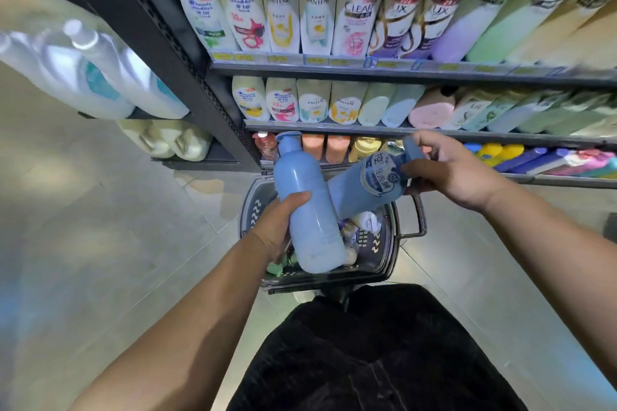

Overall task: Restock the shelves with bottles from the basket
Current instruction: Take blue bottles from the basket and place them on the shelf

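My left hand (277, 227) grips a tall plain blue bottle (305, 203) around its lower body, cap pointing up toward the shelves. A second blue bottle (367, 182), with a printed label facing me, is held near its cap end by my right hand (447, 170); it lies tilted, its base against the first bottle. Both bottles hover over the dark basket (384, 253) on the floor, which holds several more small items. The shelves (367, 68) ahead are packed with rows of shampoo bottles.
A lower shelf (551, 178) behind my right hand holds orange, yellow and purple bottles. A side rack on the left carries large white jugs (100, 83). Grey tiled floor (100, 243) spreads to the left. My dark-clothed lap fills the bottom of the view.
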Available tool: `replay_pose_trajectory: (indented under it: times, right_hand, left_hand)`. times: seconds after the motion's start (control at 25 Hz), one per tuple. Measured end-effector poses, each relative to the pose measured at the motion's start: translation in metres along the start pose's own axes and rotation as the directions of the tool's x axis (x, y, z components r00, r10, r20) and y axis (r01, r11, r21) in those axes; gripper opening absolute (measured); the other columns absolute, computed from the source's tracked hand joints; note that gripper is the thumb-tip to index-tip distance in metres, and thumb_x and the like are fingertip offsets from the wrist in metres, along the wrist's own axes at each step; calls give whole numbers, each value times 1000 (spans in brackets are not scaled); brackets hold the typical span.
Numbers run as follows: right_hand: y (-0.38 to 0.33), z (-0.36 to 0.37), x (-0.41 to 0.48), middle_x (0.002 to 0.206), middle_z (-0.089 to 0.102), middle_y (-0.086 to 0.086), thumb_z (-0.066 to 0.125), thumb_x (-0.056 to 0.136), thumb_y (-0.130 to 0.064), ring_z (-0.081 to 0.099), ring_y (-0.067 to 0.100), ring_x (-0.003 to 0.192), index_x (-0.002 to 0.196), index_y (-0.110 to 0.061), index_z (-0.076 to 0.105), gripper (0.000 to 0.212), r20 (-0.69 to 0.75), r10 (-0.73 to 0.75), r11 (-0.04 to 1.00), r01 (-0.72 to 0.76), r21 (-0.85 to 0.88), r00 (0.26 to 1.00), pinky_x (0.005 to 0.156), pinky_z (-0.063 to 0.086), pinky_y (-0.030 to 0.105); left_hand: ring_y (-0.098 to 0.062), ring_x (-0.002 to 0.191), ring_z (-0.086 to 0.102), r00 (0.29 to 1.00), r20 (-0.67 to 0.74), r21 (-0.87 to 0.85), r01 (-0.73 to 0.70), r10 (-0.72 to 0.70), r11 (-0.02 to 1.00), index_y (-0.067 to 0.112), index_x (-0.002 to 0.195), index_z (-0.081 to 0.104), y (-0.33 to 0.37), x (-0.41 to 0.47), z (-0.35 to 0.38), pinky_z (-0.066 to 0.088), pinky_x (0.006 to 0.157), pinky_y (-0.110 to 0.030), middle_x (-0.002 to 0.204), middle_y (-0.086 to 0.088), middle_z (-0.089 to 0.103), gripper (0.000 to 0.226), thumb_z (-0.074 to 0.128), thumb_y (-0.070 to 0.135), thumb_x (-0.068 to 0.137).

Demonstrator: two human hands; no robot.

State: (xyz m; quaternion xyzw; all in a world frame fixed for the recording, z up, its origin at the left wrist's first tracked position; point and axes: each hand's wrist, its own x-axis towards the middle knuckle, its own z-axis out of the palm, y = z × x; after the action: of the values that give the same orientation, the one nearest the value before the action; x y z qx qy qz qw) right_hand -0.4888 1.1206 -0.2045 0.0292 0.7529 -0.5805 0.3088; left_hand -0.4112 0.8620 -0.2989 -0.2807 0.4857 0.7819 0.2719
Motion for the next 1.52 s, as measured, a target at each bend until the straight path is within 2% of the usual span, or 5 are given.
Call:
replay_pose_trajectory:
  times: [0.36,0.6,0.92,1.36,1.52]
  right_hand:
    - [-21,-63,-18,85,52,18,68,61,-21,50,29,69,106,7,47,57,-36,-20,1000,20,15,999,69,55,43]
    - [-35,-131,-21,68,49,12,57,70,-22,45,20,52,85,-14,45,21,-40,-70,995,68,-70,997,53,42,31]
    - [-52,-194,-9,61,48,9,52,94,-25,50,26,50,71,-21,35,29,-139,-386,820,270,-505,912,48,43,36]
    - [-70,-243,-11,56,51,5,55,86,-24,38,20,38,83,-18,42,15,140,-213,964,231,-133,967,44,38,28]
    - [-67,-233,-19,58,53,10,57,93,-20,42,21,41,81,-12,46,18,42,-278,960,279,-14,960,43,43,29]
  left_hand:
    - [-28,89,70,999,13,27,-31,31,999,9,110,66,23,-8,67,56,85,-44,97,-11,74,69,80,38,49]
    - [-23,83,72,998,-40,-62,-52,50,997,9,114,63,18,-9,135,59,72,-36,93,-9,75,52,69,27,66]
    - [-31,99,69,986,-97,-136,-151,138,979,8,128,60,17,-2,210,57,85,-43,116,-15,70,79,78,37,57]
    - [-36,111,62,965,-159,-194,-238,209,952,4,136,53,18,-16,251,52,93,-50,129,-22,62,89,78,37,57]
    - [-34,108,64,966,-164,-217,-235,202,948,6,137,52,12,-20,262,55,86,-47,129,-22,62,89,79,37,58]
